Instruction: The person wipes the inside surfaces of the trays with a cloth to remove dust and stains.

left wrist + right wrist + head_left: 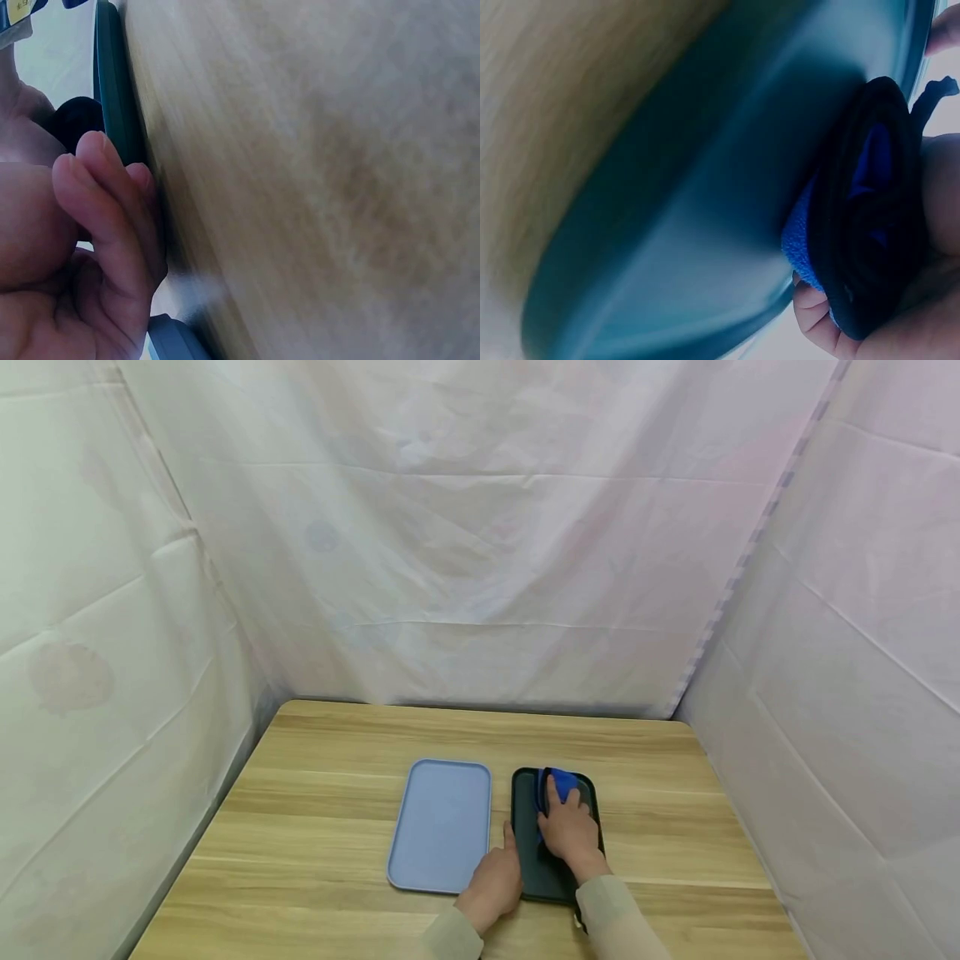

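Note:
A dark green tray (551,878) lies on the wooden table, lengthwise away from me. On it, my right hand (572,831) holds a blue cloth (564,782) with black edging, the index finger stretched out over it. Up close in the right wrist view, the folded cloth (802,232) sits between thumb and fingers, down against the tray surface. My left hand (495,878) is at the green tray's left edge, near its front corner, one finger pointing away along the rim. Its other fingers (112,210) are loosely bent beside the tray wall in the left wrist view.
A light blue tray (441,827) lies to the left, a narrow gap from the green one, with nothing on it. The wooden table (300,827) extends around both trays. White cloth curtains (465,543) hang behind the table and at both sides.

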`<state>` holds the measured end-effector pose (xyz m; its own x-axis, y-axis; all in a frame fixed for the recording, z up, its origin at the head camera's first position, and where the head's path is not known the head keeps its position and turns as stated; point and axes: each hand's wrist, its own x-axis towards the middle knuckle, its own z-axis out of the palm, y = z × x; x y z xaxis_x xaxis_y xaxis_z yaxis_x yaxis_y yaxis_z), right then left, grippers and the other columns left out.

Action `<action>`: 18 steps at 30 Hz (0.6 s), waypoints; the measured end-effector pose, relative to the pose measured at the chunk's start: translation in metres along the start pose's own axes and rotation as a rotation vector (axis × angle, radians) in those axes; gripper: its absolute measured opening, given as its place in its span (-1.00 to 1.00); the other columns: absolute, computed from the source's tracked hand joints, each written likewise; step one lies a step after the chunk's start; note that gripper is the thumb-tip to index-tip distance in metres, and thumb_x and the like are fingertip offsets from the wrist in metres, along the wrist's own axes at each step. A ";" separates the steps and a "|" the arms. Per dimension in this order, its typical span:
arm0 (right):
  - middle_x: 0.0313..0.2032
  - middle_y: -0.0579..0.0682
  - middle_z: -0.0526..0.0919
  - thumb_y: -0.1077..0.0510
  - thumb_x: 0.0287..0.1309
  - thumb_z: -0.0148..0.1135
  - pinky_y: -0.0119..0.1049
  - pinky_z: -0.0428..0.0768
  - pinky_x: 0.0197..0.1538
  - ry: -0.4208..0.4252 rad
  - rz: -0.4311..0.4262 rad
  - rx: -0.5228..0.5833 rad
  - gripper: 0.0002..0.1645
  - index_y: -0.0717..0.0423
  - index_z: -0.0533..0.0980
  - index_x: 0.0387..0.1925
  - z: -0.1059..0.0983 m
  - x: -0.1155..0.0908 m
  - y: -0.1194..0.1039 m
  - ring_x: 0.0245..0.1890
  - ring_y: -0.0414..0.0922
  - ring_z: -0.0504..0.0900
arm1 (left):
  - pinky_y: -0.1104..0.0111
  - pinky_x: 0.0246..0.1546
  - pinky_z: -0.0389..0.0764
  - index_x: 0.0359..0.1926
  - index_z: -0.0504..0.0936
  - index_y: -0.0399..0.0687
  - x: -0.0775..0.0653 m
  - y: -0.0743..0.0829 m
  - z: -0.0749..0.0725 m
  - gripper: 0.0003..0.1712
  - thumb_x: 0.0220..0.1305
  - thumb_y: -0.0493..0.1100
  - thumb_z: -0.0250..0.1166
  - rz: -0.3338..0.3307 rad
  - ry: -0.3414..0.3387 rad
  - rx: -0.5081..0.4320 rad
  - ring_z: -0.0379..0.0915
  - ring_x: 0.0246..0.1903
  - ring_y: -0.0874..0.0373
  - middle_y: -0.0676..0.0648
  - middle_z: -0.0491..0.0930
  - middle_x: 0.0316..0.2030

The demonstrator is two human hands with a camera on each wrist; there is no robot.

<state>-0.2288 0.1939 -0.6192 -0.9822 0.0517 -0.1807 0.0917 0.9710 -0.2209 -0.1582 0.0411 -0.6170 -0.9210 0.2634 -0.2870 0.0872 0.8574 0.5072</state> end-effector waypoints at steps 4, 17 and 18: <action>0.34 0.45 0.30 -0.15 0.45 0.18 0.15 0.63 -0.27 0.008 -0.001 0.009 -0.08 -0.14 0.03 0.66 0.000 0.000 -0.005 -0.02 0.29 0.54 | 0.30 -0.57 0.50 0.62 -0.06 -0.35 -0.001 0.000 0.000 0.06 0.30 -0.26 0.39 0.003 0.000 0.011 0.38 -0.71 0.12 -0.08 0.45 -0.69; 0.33 0.45 0.31 -0.15 0.45 0.18 0.10 0.61 -0.32 0.010 -0.021 0.031 -0.09 -0.15 0.04 0.66 0.003 -0.002 -0.019 -0.07 0.24 0.55 | 0.29 -0.58 0.49 0.62 -0.05 -0.34 -0.001 0.001 -0.002 0.04 0.32 -0.26 0.38 0.001 -0.017 0.015 0.38 -0.72 0.12 -0.07 0.44 -0.70; 0.33 0.45 0.31 -0.16 0.45 0.18 0.10 0.61 -0.31 0.009 -0.021 0.031 -0.09 -0.15 0.04 0.66 0.003 -0.002 -0.020 -0.07 0.24 0.55 | 0.29 -0.59 0.48 0.62 -0.05 -0.34 -0.001 0.001 -0.002 0.03 0.33 -0.27 0.37 -0.001 -0.021 0.013 0.38 -0.72 0.11 -0.07 0.44 -0.70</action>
<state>-0.2285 0.1736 -0.6176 -0.9854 0.0335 -0.1669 0.0759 0.9641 -0.2546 -0.1579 0.0409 -0.6143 -0.9130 0.2717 -0.3044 0.0912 0.8631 0.4968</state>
